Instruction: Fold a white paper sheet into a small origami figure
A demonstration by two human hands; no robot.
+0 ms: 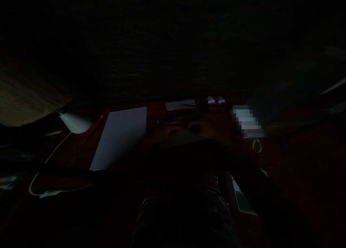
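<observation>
In near-darkness, your left hand (170,128) and right hand (202,128) meet over a pale sheet (182,138) at the middle of a dark red surface (154,114). To your left lies a large white sheet (121,132), with a white cone-shaped object (75,123) and a pale cord (55,149) beyond it. Ahead, a dark, slender object (190,105) overlaps a small pale paper (177,104), near two folded white pieces (215,100). To your right is a pixelated object (247,122) with a loop (257,145) beside it. Your right forearm partly covers a pale-edged item (244,201). Shadow hides the central sheet's near edge and most finger detail; you cannot tell whether either grip is clenched on the sheet or loose.
</observation>
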